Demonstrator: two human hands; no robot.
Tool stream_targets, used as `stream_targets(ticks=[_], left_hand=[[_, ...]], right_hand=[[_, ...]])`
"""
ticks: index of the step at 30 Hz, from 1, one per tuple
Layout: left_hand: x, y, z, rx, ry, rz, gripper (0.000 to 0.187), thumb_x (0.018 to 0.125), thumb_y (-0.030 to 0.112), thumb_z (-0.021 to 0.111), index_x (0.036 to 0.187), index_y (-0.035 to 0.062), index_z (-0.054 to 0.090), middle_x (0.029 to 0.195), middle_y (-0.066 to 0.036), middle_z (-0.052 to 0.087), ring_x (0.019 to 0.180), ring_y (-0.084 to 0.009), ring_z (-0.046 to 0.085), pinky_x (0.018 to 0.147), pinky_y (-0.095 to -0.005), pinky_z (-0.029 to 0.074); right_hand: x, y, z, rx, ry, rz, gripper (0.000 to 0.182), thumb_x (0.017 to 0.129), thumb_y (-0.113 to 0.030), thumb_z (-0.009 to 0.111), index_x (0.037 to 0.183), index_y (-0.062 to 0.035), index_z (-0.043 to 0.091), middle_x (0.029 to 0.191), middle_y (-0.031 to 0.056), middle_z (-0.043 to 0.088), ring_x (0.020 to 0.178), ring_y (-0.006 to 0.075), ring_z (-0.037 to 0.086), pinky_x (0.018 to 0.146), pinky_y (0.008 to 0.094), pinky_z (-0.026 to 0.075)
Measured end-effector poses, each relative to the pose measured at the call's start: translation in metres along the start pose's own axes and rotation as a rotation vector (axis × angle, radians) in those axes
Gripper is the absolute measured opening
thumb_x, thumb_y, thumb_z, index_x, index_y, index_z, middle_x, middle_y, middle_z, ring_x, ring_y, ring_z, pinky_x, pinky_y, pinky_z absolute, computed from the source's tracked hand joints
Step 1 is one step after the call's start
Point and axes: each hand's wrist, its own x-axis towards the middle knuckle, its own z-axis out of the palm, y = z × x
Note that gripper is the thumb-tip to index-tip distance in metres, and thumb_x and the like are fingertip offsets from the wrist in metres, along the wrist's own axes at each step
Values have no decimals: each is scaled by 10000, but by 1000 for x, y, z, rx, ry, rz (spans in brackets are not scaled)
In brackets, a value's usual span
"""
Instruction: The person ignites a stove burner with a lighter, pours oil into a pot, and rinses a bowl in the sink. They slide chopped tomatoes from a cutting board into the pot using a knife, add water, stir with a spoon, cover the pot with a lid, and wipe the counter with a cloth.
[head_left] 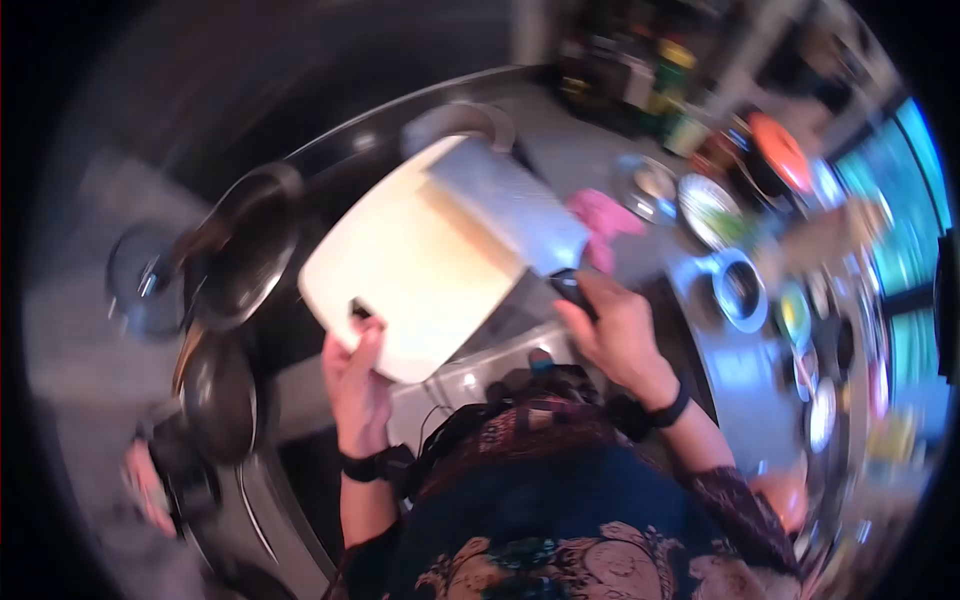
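Note:
A white cutting board (400, 255) is held up over the dark stove, tilted. My left hand (360, 385) grips its lower left corner, with the thumb on top near a dark hole in the board. In my right hand (618, 335) is the black handle of a cleaver, whose wide grey blade (505, 200) lies along or just above the board's upper right side. Behind the board's top edge, a round pot (475, 122) is partly hidden. Motion blurs the picture, and I cannot make out any food on the board.
To the left are a dark wok (250, 250), a glass lid (150, 280) and a dark pan (220, 395). At the right stand a pink cloth (603, 225), a plate with greens (710, 212), a bowl (740, 290) and an orange pot (778, 150). Bottles are at the back.

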Motion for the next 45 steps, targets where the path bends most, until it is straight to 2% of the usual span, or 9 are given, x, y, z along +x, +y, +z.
stream_targets(ticks=[7,10,24,26,30,36,39,41,45], left_hand=[[21,-51,25,18,-414,-205,326,936,107,640,1222,8,519,1116,-104,619,1056,-186,589,972,-361,467],[13,-55,61,67,-457,-331,141,912,85,665,1011,82,566,1032,-72,602,1010,-157,560,960,-341,449],[-69,-125,178,226,-825,-581,375,941,33,589,1286,-56,474,1214,-151,607,1035,-209,644,930,-340,524],[-88,-141,191,236,-824,-670,280,946,40,583,1212,-25,524,1107,-123,644,984,-194,663,875,-332,558],[-111,-175,211,267,-964,-676,183,906,64,659,1066,32,577,958,-34,639,843,-108,624,744,-278,536],[-157,-232,240,208,-995,-714,188,853,100,722,913,92,544,861,12,609,803,-70,595,712,-239,500],[-172,-262,247,205,-982,-736,190,852,99,723,924,90,548,853,18,605,798,-73,597,713,-243,501],[-183,-248,260,209,-946,-741,176,881,109,700,997,68,574,935,-17,652,834,-100,623,737,-258,519],[-187,-271,266,287,-1061,-803,176,897,79,666,1029,51,554,947,-38,645,876,-139,646,815,-303,556]], right_hand=[[-89,4,-31,-39,198,345,276,872,-261,660,903,-4,566,816,203,616,765,419,602,661,486,474],[-119,8,-40,-37,283,463,259,873,-244,657,896,-1,569,822,209,622,767,419,605,669,481,477],[-261,37,-108,-88,552,791,233,851,-208,668,950,-3,617,842,213,631,791,415,622,667,470,488],[-283,37,-121,-100,601,832,280,850,-190,671,1020,29,631,873,220,649,815,415,632,683,437,507],[-326,62,-129,-80,666,818,276,905,-115,636,1115,64,634,940,203,698,819,240,672,773,359,518],[-392,91,-145,26,623,977,281,945,-153,625,1100,82,624,797,108,645,704,144,537,652,308,469],[-398,85,-157,79,600,1077,282,946,-154,622,1094,86,622,800,110,644,706,144,537,666,305,471],[-394,82,-159,-58,670,855,263,933,-131,624,1092,78,627,864,162,690,754,168,617,720,328,498],[-405,79,-168,-92,626,916,216,873,-137,672,1012,25,647,837,213,658,743,348,648,694,385,500]])
